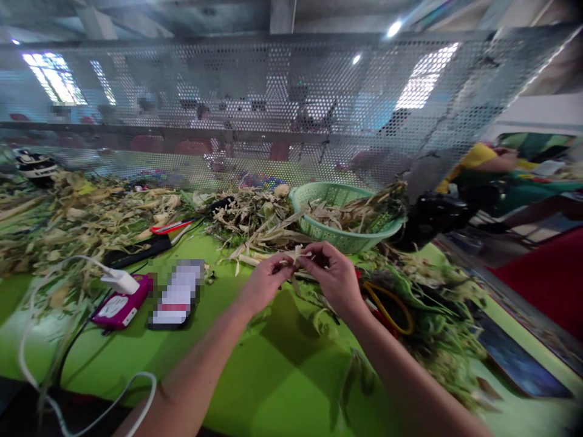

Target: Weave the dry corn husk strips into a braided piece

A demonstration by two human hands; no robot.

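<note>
Over the green tabletop [191, 376], my left hand [268, 279] and my right hand [331, 273] meet with their fingertips pinched. Between them is a small pale strip of plant husk [298, 252], with short ends standing up and out. Part of it is hidden behind the fingers. Just beyond my hands lies a heap of dried husks and stalks [268, 221]. A light green plastic basket [350, 240] holding more dry leaves stands behind my right hand. Right beside that wrist are yellow scissor-like handles [396, 312].
Dry leaves [86, 212] cover the left side; green trimmings [437, 321] lie at the right. A phone [177, 297], a magenta power strip [122, 303] with a white cable, and a red cutter [171, 227] lie left. A perforated metal screen [255, 103] stands behind. At right shows a person's arm [487, 161].
</note>
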